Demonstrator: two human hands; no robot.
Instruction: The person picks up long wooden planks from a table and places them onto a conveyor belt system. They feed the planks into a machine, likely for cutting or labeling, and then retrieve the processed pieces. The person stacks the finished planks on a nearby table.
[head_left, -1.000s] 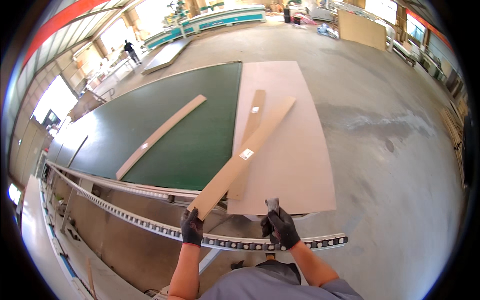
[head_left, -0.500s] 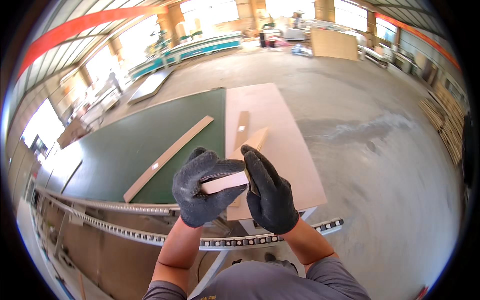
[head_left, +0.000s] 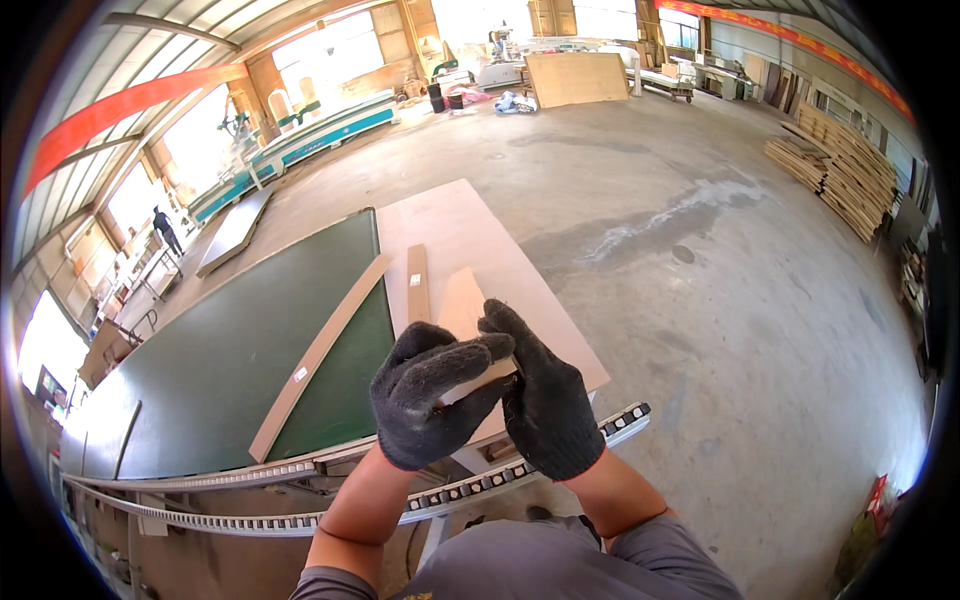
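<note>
Both my hands wear dark knitted gloves and meet in front of me over the near edge of the table. My left hand (head_left: 430, 395) is closed round a pale wooden piece (head_left: 482, 382), whose end shows between thumb and fingers. Cupped against the right side of that piece, my right hand (head_left: 545, 400) has its fingers bent over it. Just beyond the gloves a pale tapering board (head_left: 462, 300) shows; whether it joins the held piece, I cannot tell. A long wooden strip (head_left: 318, 358) with a white label lies slantwise on the green surface (head_left: 220, 370).
A shorter labelled strip (head_left: 417, 290) lies on the pinkish panel (head_left: 450, 215) at the table's right. A roller rail (head_left: 480, 494) runs along the near side. Stacked boards (head_left: 840, 170) stand far right, and a long teal machine (head_left: 300, 150) far left. A person (head_left: 167, 230) stands in the distance.
My view has swung to the right, so the table appears farther left. The right fingers have bent further over the wooden piece, and less of its end face shows.
</note>
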